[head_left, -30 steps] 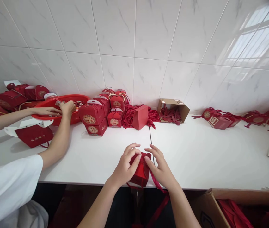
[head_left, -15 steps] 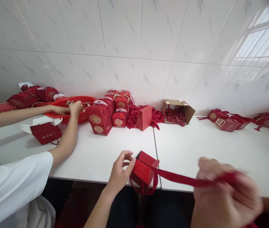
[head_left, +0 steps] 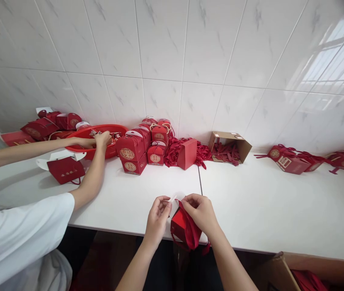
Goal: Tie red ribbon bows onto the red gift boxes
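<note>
A small red gift box (head_left: 179, 223) stands at the table's front edge between my hands, its top opened. My left hand (head_left: 159, 214) is closed, pinching a pale flap (head_left: 173, 199) of this box between thumb and fingers. My right hand (head_left: 201, 211) is closed on the dark red ribbon (head_left: 193, 234) at the top of the box. The ribbon drapes over the box's right side and hangs below it. The fingertips of my right hand partly cover the opening, so the inside of the box cannot be seen.
At left a co-worker's hands (head_left: 102, 139) reach into a red basin (head_left: 120, 150) of small wrapped items. Stacked red boxes (head_left: 131, 151), a ribbon pile (head_left: 173, 151) and a cardboard box (head_left: 244, 149) line the wall. Another carton (head_left: 283, 270) sits below the table's right edge.
My right hand has come from the far right, where it stretched the ribbon out, to the top of the box. A pale flap now shows at my left fingers.
</note>
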A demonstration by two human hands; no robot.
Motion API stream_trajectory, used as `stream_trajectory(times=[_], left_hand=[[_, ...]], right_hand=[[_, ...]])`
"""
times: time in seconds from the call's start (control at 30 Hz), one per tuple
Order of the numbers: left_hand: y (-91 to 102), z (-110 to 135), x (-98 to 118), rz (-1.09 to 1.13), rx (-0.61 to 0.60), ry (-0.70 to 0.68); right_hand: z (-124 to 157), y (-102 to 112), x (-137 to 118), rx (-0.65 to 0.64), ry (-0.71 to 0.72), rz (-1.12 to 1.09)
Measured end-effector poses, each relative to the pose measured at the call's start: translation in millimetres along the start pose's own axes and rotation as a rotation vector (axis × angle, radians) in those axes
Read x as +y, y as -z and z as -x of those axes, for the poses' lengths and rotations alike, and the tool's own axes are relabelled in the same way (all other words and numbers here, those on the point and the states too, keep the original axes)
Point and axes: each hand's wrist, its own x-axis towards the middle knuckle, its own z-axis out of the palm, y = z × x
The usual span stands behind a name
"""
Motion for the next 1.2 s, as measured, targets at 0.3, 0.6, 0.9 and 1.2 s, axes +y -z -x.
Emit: stream_trajectory(times=[0.3, 0.6, 0.9, 1.2], left_hand=[[-1.9, 8, 0, -0.134, -0.014, -0.099], [-4.4, 18, 5, -0.161, -0.058, -0.106], [-11.6, -11, 2, -0.092, -0.237, -0.048], [91.6, -33, -14, -0.857, 0.305, -0.147]], right_hand=[[-6, 7, 0, -0.103, -0.118, -0.312], [-6, 13, -4, -0.217, -0.145, -0.354], [-8, 11, -1, -0.251, 0.036, -0.138], [30, 58, 36, 0.345, 0.170, 0.028]])
